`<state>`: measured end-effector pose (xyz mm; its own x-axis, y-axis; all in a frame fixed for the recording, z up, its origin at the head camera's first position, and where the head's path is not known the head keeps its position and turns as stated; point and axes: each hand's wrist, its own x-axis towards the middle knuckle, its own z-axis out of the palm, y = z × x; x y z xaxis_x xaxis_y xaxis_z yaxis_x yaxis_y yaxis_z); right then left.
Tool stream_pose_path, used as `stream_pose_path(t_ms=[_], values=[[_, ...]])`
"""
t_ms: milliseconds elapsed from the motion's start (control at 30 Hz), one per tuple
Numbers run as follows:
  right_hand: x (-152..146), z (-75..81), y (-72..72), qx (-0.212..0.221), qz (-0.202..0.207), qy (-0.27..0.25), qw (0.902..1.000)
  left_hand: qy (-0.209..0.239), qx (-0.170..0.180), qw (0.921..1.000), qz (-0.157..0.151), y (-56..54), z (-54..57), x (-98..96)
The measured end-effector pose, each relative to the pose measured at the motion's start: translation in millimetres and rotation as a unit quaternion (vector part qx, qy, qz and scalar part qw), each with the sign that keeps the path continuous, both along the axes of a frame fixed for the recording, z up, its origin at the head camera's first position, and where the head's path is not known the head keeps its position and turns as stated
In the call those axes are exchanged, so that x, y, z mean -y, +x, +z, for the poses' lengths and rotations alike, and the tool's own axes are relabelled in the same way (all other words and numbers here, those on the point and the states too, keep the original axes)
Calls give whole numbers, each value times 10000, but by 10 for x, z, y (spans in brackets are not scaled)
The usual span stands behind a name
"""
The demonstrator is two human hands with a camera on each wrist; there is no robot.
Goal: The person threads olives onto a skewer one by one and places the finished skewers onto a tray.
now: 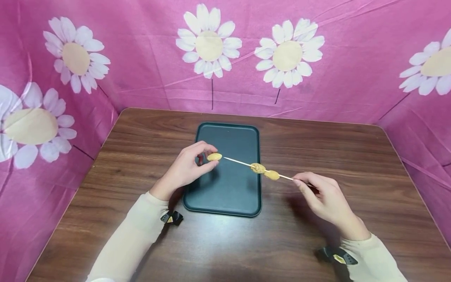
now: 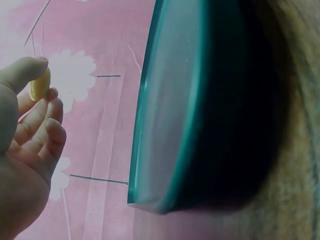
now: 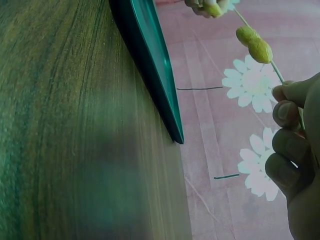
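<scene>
My left hand pinches a small yellow food piece between thumb and fingertips, right at the pointed tip of a thin wooden skewer. The left wrist view shows the same piece held at my fingertips. My right hand grips the skewer's other end, held above the table. Two brown-yellow pieces sit threaded side by side on the skewer, also visible in the right wrist view as pieces above my fingers. A dark teal tray lies beneath, under the left hand and skewer tip.
The tray rests on a brown wooden table. Pink cloth with white daisies walls the table at the back and on both sides. Black wrist camera mounts sit at each cuff.
</scene>
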<state>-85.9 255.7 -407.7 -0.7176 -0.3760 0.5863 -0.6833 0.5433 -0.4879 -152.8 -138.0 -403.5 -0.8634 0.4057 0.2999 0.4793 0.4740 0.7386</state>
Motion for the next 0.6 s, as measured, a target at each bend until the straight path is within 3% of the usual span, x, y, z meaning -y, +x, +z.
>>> stream_pose_path(t_ms=[133, 333, 467, 600], values=[[4, 3, -7, 16, 24, -22, 10000, 229, 41, 9997, -88, 5, 7, 2], [2, 4, -9, 48, 26, -39, 10000, 667, 570, 9961, -86, 2, -6, 22], [7, 5, -13, 21, 1, -55, 10000, 1201, 782, 9894, -216, 4, -5, 44], [18, 16, -5, 85, -17, -33, 10000, 1898, 850, 9768, -513, 0, -11, 59]])
